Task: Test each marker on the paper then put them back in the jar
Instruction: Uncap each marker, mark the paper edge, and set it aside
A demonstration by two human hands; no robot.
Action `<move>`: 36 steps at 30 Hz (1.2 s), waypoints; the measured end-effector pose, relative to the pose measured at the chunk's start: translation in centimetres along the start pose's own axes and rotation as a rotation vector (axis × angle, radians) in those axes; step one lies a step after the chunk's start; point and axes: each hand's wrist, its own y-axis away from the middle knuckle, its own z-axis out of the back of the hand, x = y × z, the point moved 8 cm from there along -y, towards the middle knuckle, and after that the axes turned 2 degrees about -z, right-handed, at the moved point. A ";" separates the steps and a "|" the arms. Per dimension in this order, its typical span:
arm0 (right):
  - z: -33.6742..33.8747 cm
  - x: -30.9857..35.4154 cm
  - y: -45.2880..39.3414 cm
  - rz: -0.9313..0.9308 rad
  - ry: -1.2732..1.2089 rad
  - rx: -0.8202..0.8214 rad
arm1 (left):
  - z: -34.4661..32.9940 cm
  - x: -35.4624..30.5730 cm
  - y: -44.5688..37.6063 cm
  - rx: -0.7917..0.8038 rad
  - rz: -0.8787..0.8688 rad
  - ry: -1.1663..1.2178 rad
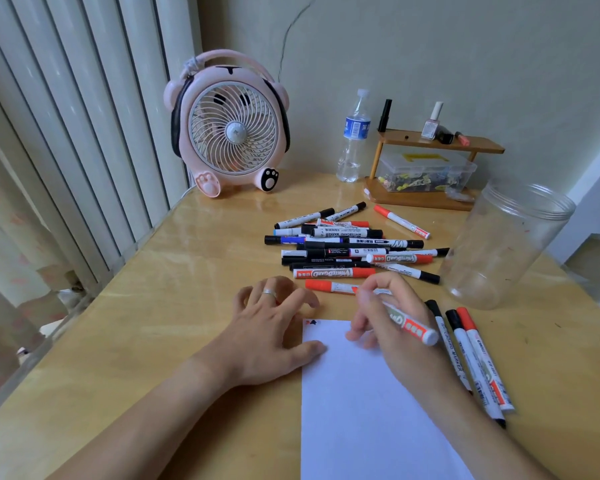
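A white sheet of paper (pixel 368 403) lies on the wooden table (pixel 174 299), with small red and dark marks at its top left corner. My right hand (pixel 392 320) grips a red-and-white whiteboard marker (pixel 413 327) above the paper's top edge, its tip end hidden in my fingers. My left hand (pixel 274 327) rests on the table with fingers spread, its thumb on the paper's left edge. A pile of several black, red and blue markers (pixel 347 247) lies beyond the paper. Three more markers (pixel 471 358) lie right of the paper. A clear, empty plastic jar (pixel 506 244) stands at the right.
A pink fan (pixel 232 129) stands at the back of the table. Next to it are a water bottle (pixel 354 140) and a small wooden shelf (pixel 430 168) with a clear box and bottles. A white radiator (pixel 66 140) runs along the table's left edge.
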 end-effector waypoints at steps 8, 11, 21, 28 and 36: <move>-0.2 -1.1 -0.3 -0.203 -0.159 0.096 | 0.1 -0.5 0.2 0.008 -0.060 0.100; -0.4 -1.8 -0.5 -0.225 -0.090 0.064 | 0.1 -0.6 0.2 0.012 -0.062 0.107; -1.8 -2.8 -0.5 -0.262 0.031 0.028 | -0.1 -0.8 0.3 0.055 -0.050 0.079; -2.3 -3.0 -0.4 -0.263 0.043 0.061 | -0.1 -0.8 0.2 0.063 -0.050 0.105; -2.4 -2.9 -0.3 -0.268 0.051 0.065 | 0.1 -0.9 0.2 0.059 -0.061 0.105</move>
